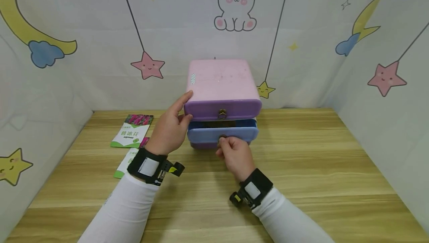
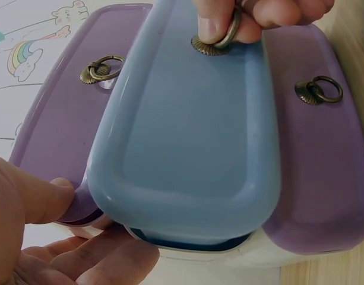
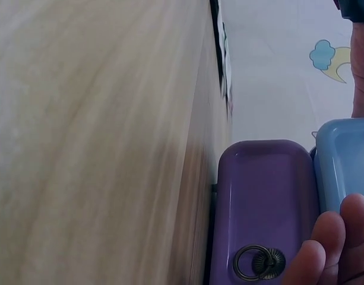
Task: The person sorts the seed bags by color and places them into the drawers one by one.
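Observation:
A small drawer cabinet point(image 1: 218, 83) with a pink top stands on the table. Its blue middle drawer point(image 1: 202, 135) is pulled partly out, with something dark brownish visible inside. My right hand point(image 1: 238, 157) pinches the brass ring pull point(image 2: 210, 48) on that drawer between thumb and fingers. At the cabinet's left side, my left hand point(image 1: 167, 131) grips the upper corner, its thumb on the front edge of the purple top drawer point(image 1: 202, 111) and its fingers along the side. Below the blue drawer, the purple bottom drawer point(image 2: 318, 172) is closed, its ring hanging loose.
Left of the cabinet lie two flower-printed packets; the upper packet point(image 1: 130, 133) is in full view, while the lower packet point(image 1: 125, 163) is partly behind my left wrist. A printed cloth backdrop point(image 1: 187, 31) rises behind the wooden table point(image 1: 301, 153) and along both sides.

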The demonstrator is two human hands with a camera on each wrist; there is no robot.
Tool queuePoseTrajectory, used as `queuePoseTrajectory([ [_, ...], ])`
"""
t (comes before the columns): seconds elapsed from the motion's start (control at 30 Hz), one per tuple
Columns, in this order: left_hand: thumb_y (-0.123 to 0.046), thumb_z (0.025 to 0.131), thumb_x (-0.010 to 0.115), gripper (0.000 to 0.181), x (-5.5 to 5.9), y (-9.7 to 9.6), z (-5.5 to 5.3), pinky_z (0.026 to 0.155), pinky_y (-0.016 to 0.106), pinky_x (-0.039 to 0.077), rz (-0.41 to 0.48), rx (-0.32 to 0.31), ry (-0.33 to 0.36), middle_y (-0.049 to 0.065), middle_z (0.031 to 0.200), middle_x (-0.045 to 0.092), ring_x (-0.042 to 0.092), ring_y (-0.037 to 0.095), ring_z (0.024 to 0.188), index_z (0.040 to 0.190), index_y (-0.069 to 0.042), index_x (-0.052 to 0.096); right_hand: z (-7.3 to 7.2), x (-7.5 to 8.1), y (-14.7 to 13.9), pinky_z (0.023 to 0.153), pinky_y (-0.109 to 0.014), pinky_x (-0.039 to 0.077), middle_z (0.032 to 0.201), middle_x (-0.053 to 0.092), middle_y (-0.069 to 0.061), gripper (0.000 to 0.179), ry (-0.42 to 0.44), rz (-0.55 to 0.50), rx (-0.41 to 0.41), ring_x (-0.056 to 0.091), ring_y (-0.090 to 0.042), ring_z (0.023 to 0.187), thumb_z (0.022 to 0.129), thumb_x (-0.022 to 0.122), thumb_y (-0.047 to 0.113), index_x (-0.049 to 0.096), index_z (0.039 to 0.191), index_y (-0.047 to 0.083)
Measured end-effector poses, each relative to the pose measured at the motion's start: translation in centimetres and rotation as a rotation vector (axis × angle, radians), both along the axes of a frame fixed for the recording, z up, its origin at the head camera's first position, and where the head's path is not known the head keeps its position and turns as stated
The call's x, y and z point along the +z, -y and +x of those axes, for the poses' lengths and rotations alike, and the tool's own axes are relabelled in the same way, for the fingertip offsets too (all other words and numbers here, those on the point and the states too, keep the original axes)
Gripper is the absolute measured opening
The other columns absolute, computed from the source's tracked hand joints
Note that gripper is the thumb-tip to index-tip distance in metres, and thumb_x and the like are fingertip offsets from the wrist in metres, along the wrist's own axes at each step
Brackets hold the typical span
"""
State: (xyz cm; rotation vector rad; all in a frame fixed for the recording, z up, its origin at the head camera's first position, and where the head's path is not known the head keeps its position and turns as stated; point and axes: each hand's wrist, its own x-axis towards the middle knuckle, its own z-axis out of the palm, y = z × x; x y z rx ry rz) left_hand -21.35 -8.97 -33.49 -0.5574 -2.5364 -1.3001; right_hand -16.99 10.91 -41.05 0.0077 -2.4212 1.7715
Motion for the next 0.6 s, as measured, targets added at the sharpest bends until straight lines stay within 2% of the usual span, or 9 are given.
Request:
queuePoseTrajectory([
  [0.2,-0.009,0.094,0.055,0.068,-0.01,-0.05,0.00,0.069,0.034,0.055,-0.003,0.001,-0.004,-0.007,0.147,0.032,0.053,0.013,0.106,0.144,-0.045,0.026,-0.29,0.08,-0.02,0.055,-0.032,0.050,0.063,0.065,0.000,0.036,-0.015,0.010,-0.008,0.060,-0.015,0.062,0.096,0.054,0.031,0.070,0.076,0.005],
  [0.5,-0.009,0.094,0.055,0.068,0.00,-0.09,0.05,0.067,0.034,0.054,-0.004,0.002,-0.004,-0.008,0.146,0.032,0.054,0.012,0.104,0.145,-0.044,0.026,-0.77,-0.06,0.15,0.057,-0.032,0.052,0.063,0.065,-0.002,0.035,-0.020,-0.029,-0.023,0.061,-0.015,0.062,0.095,0.056,0.030,0.068,0.070,0.010],
  [0.6,-0.009,0.094,0.055,0.068,-0.01,-0.08,0.04,0.070,0.034,0.054,-0.005,-0.001,-0.006,-0.008,0.147,0.032,0.054,0.011,0.104,0.145,-0.044,0.026,-0.91,-0.06,0.19,0.058,-0.032,0.052,0.063,0.065,-0.002,0.034,-0.016,-0.042,-0.022,0.061,-0.016,0.063,0.095,0.056,0.030,0.068,0.070,0.010],
])
